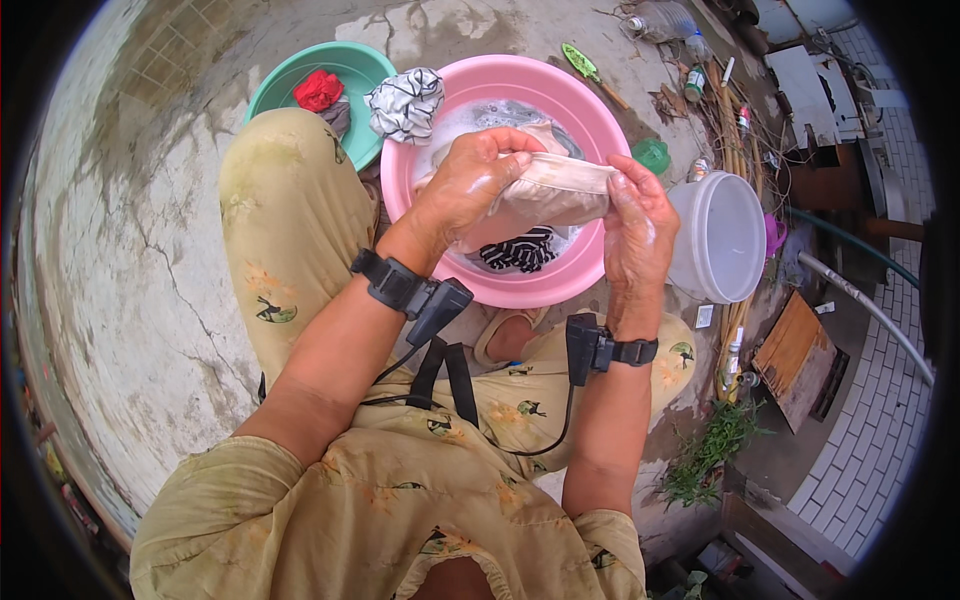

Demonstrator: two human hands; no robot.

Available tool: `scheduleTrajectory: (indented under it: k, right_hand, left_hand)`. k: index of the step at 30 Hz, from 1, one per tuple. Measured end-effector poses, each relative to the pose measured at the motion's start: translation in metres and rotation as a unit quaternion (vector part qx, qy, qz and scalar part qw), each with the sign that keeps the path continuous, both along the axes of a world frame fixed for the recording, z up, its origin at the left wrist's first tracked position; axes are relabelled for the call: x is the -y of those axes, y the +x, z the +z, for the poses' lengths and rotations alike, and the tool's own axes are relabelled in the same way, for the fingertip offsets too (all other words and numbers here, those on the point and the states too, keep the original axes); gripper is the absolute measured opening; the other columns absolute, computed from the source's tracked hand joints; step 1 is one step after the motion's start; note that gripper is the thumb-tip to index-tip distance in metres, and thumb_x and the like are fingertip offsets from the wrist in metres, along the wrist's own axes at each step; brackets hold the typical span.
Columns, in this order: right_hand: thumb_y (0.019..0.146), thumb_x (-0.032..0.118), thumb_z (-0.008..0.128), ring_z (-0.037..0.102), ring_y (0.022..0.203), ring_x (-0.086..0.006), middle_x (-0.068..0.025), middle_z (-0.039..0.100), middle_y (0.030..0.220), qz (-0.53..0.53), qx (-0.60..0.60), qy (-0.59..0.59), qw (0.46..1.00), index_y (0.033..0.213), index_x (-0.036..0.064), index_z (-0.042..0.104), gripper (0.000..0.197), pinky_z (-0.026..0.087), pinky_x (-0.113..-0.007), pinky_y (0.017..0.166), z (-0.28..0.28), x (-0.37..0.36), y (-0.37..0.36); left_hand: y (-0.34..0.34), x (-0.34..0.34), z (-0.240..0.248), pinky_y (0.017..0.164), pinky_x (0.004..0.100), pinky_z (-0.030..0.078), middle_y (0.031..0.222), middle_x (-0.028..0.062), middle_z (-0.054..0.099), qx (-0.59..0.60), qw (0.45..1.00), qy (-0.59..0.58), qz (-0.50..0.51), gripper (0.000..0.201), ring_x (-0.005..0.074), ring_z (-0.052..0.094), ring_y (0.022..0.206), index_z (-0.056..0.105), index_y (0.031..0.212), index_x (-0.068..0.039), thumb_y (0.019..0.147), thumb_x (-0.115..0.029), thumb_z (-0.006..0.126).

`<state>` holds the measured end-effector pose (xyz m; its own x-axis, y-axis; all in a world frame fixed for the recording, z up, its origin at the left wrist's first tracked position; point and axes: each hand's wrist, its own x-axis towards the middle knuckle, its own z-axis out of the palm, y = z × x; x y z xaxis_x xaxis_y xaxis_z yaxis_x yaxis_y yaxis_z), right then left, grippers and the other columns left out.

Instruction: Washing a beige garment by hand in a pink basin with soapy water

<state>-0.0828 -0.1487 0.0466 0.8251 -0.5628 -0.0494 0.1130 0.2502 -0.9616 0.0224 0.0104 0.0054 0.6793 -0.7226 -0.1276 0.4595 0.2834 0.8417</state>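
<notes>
A wet, pale beige garment point(570, 190) with a stitched band along its edge is stretched between my two hands above a pink basin point(400, 160). My left hand point(475, 185) pinches one end of the band, thumb on top. The other end is gripped by the fingers and thumb of my right hand point(642, 215), which carries some suds. Below, soapy water fills the basin, with a black-and-white striped cloth point(518, 250) and a grey cloth point(520, 115) in it. A white cloth with dark lines point(406, 104) lies bunched on the basin's left rim.
A green basin point(265, 85) holding a red cloth point(318, 90) stands at the far left. Beyond the pink basin lies a green brush point(580, 62). To the right are a translucent bucket point(720, 235), sticks point(735, 150), bottles and a wooden board point(793, 345).
</notes>
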Motion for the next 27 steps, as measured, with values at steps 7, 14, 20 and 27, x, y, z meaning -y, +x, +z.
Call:
scheduleTrajectory:
  k: [7, 14, 20, 27]
  right_hand:
    - [0.087, 0.002, 0.058, 0.059, 0.09, -0.0178, -0.0141, 0.059, 0.101, -0.007, -0.008, -0.007, 1.0, 0.112, -0.0102, 0.05, 0.029, 0.048, -0.029, 0.084, -0.001, 0.0, 0.002]
    - [0.081, 0.004, 0.068, 0.056, 0.073, -0.0086, -0.0048, 0.063, 0.082, -0.078, 0.001, -0.018, 0.997, 0.093, -0.0066, 0.063, 0.017, 0.046, -0.02, 0.068, -0.008, -0.015, 0.006]
    - [0.085, 0.014, 0.066, 0.055, 0.058, -0.0106, -0.0031, 0.062, 0.065, -0.093, -0.071, -0.245, 0.962, 0.079, 0.0003, 0.065, 0.015, 0.044, -0.025, 0.057, 0.01, -0.064, 0.014]
    - [0.085, 0.016, 0.064, 0.053, 0.049, -0.0263, -0.0132, 0.055, 0.058, -0.074, -0.152, -0.601, 0.781, 0.069, 0.0027, 0.058, 0.021, 0.043, -0.033, 0.049, -0.025, -0.038, 0.038]
  left_hand:
    - [-0.004, 0.003, 0.002, 0.08, 0.0269, 0.05, 0.099, 0.0107, 0.062, -0.008, 1.0, -0.022, -0.016, 0.023, 0.014, 0.061, 0.087, 0.056, 0.103, 0.003, 0.091, -0.016, 0.055]
    - [-0.015, 0.006, 0.018, 0.078, 0.0245, 0.05, 0.096, 0.0073, 0.063, -0.097, 0.992, -0.042, -0.076, 0.032, 0.0106, 0.06, 0.085, 0.057, 0.102, 0.003, 0.092, -0.027, 0.056]
    - [-0.018, 0.018, -0.019, 0.07, 0.0229, 0.049, 0.088, 0.0038, 0.061, -0.066, 0.997, 0.015, 0.022, 0.029, 0.0087, 0.058, 0.08, 0.058, 0.1, -0.002, 0.093, -0.03, 0.054]
    - [-0.048, 0.03, 0.005, 0.066, 0.0275, 0.049, 0.093, 0.0052, 0.06, -0.24, 0.954, 0.168, 0.065, 0.032, 0.0152, 0.058, 0.077, 0.057, 0.105, -0.004, 0.096, -0.032, 0.044]
